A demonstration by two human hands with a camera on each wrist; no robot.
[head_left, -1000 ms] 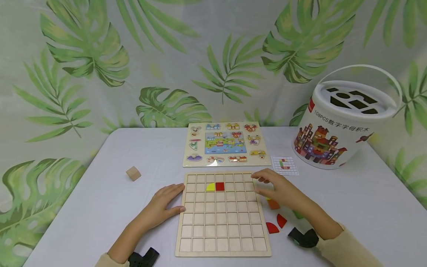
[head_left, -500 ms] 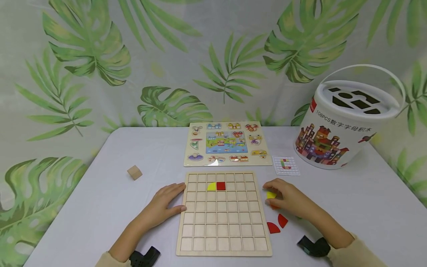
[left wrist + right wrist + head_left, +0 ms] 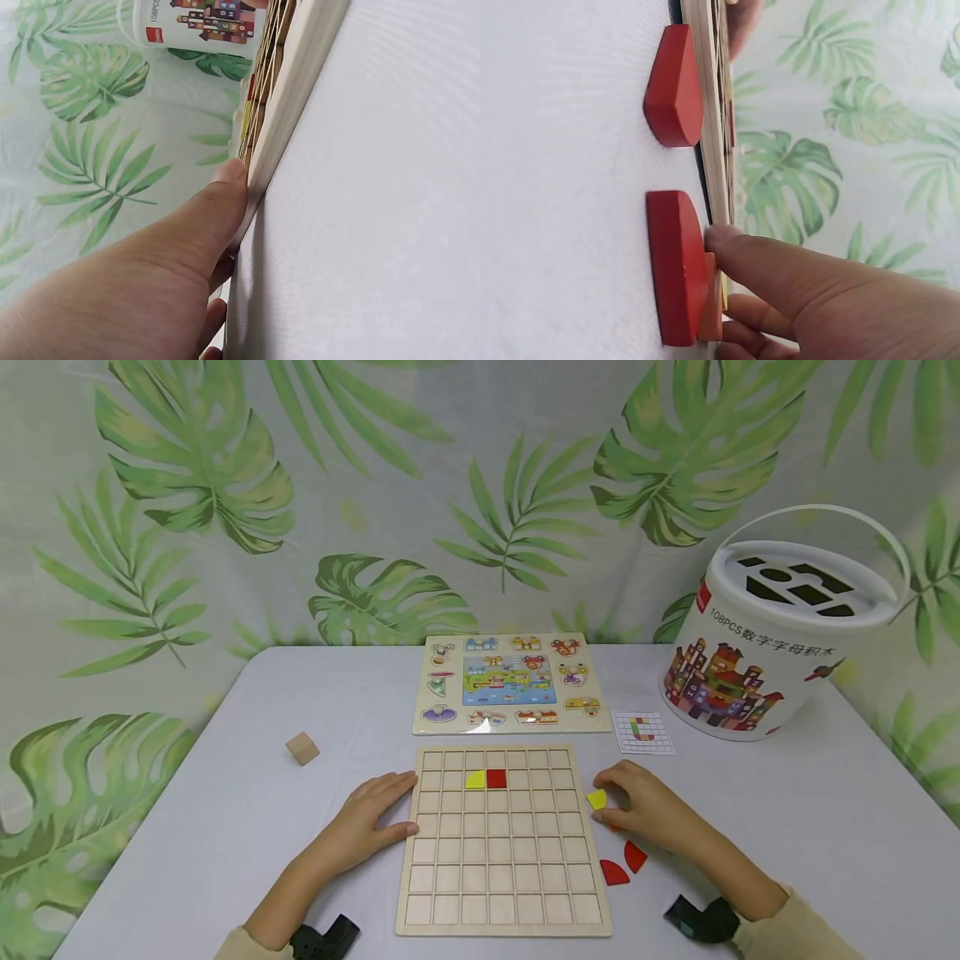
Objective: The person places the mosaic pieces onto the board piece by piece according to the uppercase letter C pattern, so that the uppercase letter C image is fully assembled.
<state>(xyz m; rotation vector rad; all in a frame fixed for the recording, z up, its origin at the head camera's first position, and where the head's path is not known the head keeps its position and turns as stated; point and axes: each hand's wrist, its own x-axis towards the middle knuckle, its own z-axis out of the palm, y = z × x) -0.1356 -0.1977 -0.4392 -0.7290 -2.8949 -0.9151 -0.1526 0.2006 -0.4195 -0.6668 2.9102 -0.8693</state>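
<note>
The wooden grid board [image 3: 495,877] lies flat on the white table. In it sit a yellow quarter-circle tile [image 3: 476,779] and a red square tile [image 3: 497,778], side by side. My left hand [image 3: 365,814] rests against the board's left edge, fingers extended; in the left wrist view its thumb [image 3: 231,176] touches the rim. Just off the board's right edge, my right hand [image 3: 637,797] pinches a second yellow quarter-circle tile [image 3: 597,799] between thumb and fingers. Below that hand lies an orange tile [image 3: 711,300], mostly hidden in the head view.
Two red quarter-circle tiles [image 3: 614,872] [image 3: 635,857] lie right of the board. Behind it are a picture puzzle [image 3: 512,685] and a small pattern card [image 3: 643,732]. A white bucket [image 3: 757,652] stands back right, and a wooden block [image 3: 302,748] lies left.
My right hand has drawn back from over the board's upper right edge to the loose tiles. It has taken the yellow tile and shifted it slightly left. My left hand stays put.
</note>
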